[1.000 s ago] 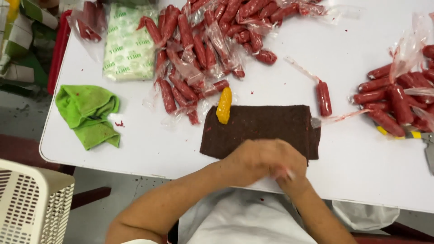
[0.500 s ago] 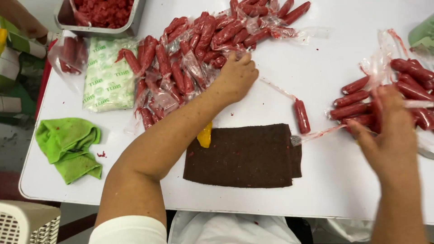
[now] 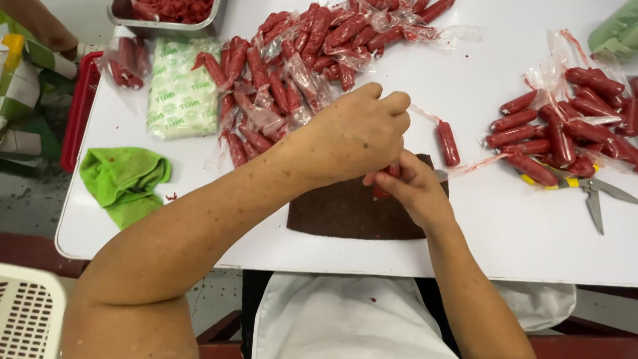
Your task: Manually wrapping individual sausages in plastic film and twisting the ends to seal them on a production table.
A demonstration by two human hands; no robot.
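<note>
left hand (image 3: 355,133): curled shut over the brown cloth's far edge; what it pinches, I cannot tell
right hand (image 3: 413,189): fingers closed round a red sausage (image 3: 381,191), just beneath the left hand
brown cloth (image 3: 352,211): flat on the white table (image 3: 505,233), near the front edge
loose sausage (image 3: 448,142): right of the hands
sausage heaps: far pile (image 3: 299,60); right pile (image 3: 571,133)
scissors (image 3: 591,193): near the right pile
green rag (image 3: 123,179): far left
</note>
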